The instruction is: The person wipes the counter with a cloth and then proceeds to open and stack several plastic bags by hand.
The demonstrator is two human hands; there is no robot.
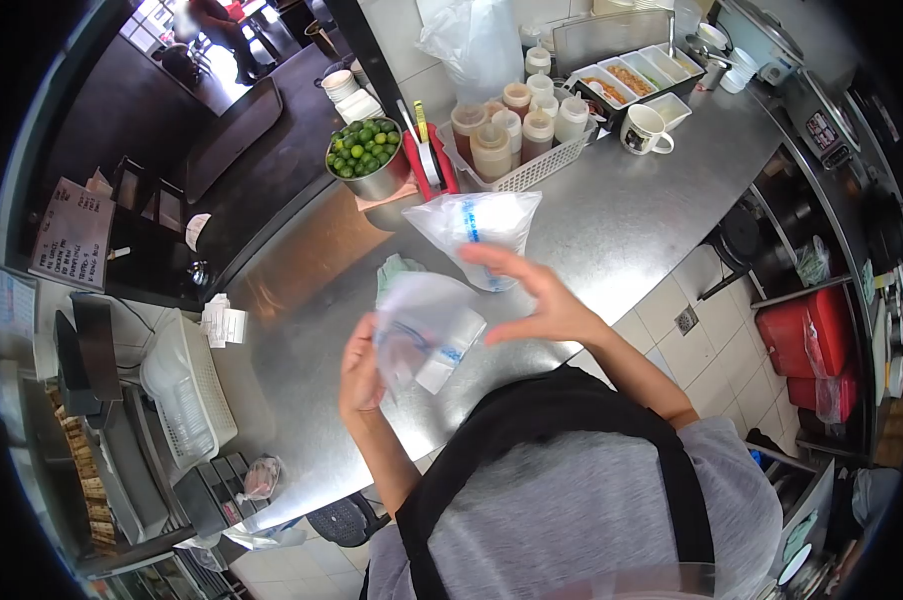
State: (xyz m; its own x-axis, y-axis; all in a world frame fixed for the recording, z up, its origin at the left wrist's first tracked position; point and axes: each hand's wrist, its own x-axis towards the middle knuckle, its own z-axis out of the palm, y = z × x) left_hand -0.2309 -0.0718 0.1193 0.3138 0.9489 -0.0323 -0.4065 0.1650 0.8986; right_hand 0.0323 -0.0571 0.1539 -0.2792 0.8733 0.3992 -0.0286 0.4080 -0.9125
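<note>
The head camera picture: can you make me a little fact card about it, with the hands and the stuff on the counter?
Left hand: holding a clear plastic bag
Right hand: open, fingers spread; whether it touches anything is unclear
Near right hand: plump bag with blue print
Surface: steel counter
Fruit: green limes in a round metal container
Bottles: several squeeze bottles in a white basket
Cup: white mug, right of the basket
Clothes: gray shirt, black apron
</note>
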